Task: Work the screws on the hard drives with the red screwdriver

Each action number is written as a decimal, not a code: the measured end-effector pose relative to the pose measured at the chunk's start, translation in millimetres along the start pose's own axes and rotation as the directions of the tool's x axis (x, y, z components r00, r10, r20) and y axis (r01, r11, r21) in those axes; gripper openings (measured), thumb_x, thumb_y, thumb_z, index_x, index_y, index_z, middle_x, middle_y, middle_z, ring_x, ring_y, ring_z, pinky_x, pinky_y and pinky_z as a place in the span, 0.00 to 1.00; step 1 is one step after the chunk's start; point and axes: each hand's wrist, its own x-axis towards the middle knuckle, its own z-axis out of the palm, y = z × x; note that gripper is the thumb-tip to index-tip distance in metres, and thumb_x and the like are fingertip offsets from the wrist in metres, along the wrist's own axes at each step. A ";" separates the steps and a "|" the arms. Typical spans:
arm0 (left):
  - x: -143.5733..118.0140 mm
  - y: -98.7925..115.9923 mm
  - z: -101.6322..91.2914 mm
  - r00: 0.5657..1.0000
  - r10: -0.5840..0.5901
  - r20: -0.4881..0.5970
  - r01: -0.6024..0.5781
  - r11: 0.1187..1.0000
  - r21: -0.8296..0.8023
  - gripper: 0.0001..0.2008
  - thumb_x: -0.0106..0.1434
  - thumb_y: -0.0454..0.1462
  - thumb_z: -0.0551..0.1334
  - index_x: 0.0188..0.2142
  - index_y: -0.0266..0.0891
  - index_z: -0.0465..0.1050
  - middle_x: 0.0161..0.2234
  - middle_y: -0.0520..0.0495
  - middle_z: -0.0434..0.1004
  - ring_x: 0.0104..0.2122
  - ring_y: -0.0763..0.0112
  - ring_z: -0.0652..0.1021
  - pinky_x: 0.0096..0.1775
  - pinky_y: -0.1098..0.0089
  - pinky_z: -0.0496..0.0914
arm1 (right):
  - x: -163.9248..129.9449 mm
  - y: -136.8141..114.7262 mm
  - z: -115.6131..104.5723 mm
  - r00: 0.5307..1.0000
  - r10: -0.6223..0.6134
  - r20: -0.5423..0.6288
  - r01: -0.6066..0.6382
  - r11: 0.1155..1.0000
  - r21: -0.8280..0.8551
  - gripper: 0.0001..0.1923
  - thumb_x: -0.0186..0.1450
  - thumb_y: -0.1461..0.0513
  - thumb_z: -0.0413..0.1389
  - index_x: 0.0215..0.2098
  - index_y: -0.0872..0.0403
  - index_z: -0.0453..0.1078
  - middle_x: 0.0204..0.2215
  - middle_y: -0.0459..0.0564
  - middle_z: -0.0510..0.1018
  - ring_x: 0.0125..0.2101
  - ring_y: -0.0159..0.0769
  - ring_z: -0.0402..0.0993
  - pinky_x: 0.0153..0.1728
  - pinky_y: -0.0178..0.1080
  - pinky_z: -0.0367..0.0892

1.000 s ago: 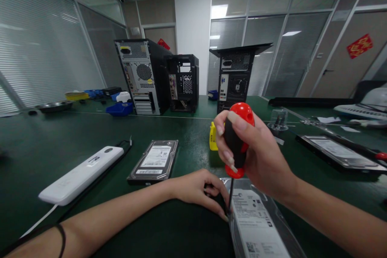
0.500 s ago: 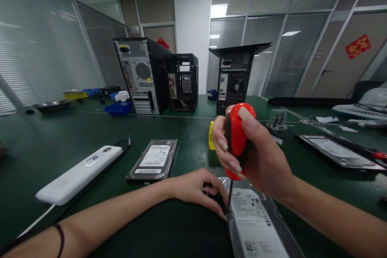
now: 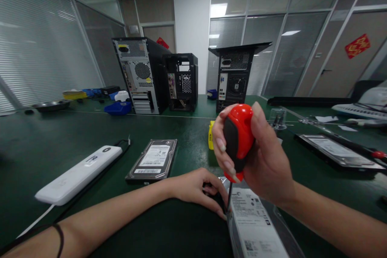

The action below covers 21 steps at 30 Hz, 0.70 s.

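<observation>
My right hand [image 3: 266, 161] is wrapped around the red and black handle of a screwdriver [image 3: 242, 133], held upright with the thumb raised along one side. Its thin shaft runs down to the left edge of a hard drive [image 3: 256, 225] with a white label, at the bottom of the view. Where the tip meets the drive is partly hidden. My left hand [image 3: 201, 189] is closed, its curled fingers and thumb gripping the drive's left edge beside the shaft. Further left lies a second hard drive [image 3: 152, 160], label up. Behind my right hand's fingers stands a small yellow object [image 3: 211, 135].
A white power strip [image 3: 80, 174] with cables lies at the left. At the back stand several computer cases [image 3: 143, 74], with a blue tray [image 3: 117, 108] in front. On the right are a clear cup [image 3: 277, 118], another drive [image 3: 337, 151] and a white keyboard [image 3: 359, 109].
My right hand has turned the screwdriver handle slightly, and its thumb has come up off the handle's front toward the right side. My left hand and the drive stay in place.
</observation>
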 end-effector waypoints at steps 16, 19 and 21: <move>0.1 -3.0 -0.3 0.999 0.035 0.004 -0.035 0.999 0.017 0.12 0.52 0.38 0.68 0.34 0.32 0.76 0.25 0.54 0.66 0.22 0.81 0.57 0.25 0.76 0.53 | 1.1 2.2 -0.5 0.998 -0.056 -0.029 0.056 0.998 -0.012 0.13 0.59 0.53 0.57 0.35 0.49 0.59 0.22 0.40 0.67 0.14 0.23 0.58 0.11 0.26 0.56; 0.1 -1.9 -0.1 0.999 0.037 0.000 -0.037 0.999 -0.007 0.10 0.52 0.36 0.68 0.33 0.32 0.75 0.26 0.53 0.69 0.23 0.81 0.59 0.25 0.77 0.55 | 2.4 2.6 1.2 0.999 -0.048 -0.022 0.047 0.999 -0.027 0.12 0.60 0.53 0.56 0.33 0.51 0.59 0.22 0.41 0.67 0.14 0.23 0.59 0.11 0.26 0.57; 0.2 -2.7 0.1 0.999 0.036 -0.002 -0.036 0.999 -0.022 0.09 0.52 0.35 0.68 0.33 0.32 0.75 0.27 0.53 0.69 0.23 0.81 0.60 0.25 0.77 0.55 | 4.4 2.9 0.7 0.999 -0.042 -0.010 0.042 0.999 -0.011 0.12 0.63 0.52 0.52 0.35 0.52 0.61 0.24 0.43 0.68 0.16 0.24 0.61 0.12 0.28 0.58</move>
